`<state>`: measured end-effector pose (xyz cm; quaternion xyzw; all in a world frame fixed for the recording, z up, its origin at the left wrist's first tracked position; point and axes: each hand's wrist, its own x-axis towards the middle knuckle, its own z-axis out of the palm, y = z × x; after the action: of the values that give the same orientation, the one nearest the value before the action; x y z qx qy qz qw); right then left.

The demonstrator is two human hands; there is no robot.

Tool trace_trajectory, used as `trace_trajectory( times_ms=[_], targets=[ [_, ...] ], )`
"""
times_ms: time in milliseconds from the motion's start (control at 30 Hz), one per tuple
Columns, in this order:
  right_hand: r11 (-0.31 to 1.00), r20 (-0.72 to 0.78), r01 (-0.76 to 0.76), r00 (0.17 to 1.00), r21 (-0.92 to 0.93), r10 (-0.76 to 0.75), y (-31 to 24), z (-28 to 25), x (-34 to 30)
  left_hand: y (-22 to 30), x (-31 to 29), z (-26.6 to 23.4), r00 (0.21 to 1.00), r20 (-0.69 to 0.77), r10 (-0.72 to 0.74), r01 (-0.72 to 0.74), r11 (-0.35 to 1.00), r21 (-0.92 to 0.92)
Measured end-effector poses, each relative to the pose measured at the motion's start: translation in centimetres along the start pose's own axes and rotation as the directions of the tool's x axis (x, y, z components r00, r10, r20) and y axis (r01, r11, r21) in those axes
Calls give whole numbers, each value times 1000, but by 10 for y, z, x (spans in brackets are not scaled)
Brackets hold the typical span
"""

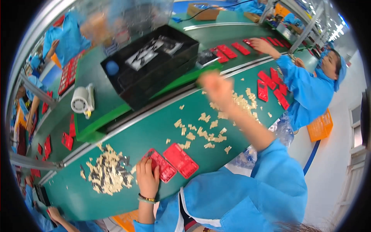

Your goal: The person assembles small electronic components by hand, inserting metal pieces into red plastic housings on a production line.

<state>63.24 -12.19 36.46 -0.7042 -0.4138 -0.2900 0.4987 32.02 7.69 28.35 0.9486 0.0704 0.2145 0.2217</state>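
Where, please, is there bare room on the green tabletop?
Bare tabletop lies between the cream-and-black plastic pile and the scattered cream pieces, beyond the two red rectangular casings, and left of the pile. Crowded: the scattered pieces, densest near the right hand.

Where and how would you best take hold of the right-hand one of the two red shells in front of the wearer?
Probably by its two short ends, coming from above right. The red shell lies flat, and its left long side sits close along the other shell, which the left hand touches, so fingers have little room there.
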Motion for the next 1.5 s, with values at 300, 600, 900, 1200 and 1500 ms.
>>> trace_trajectory(
  times_ms=[300, 600, 900, 1200, 1500],
  targets=[
    [319, -143, -398, 789, -860, 597, 176, -162, 176, 5, 0, 9, 1000, 8, -23, 22, 990, 137],
    [994, -4, 9, 1000, -106, -9, 0, -40, 55, 5, 11, 12, 1000, -24, -13, 19, 963, 268],
    [993, 679, 112, 726, 44, -112, -121, 94, -125, -5, 4, 19, 997, -76, -21, 35, 982, 185],
    [982, 730, 181, 662, 60, -167, -112, 99, -130, -12, 12, 20, 998, -56, -41, 50, 983, 175],
    [965, 808, 192, 530, 181, -257, -125, 64, -138, -1, 15, 20, 998, 52, 19, -35, 943, 332]
  ],
)
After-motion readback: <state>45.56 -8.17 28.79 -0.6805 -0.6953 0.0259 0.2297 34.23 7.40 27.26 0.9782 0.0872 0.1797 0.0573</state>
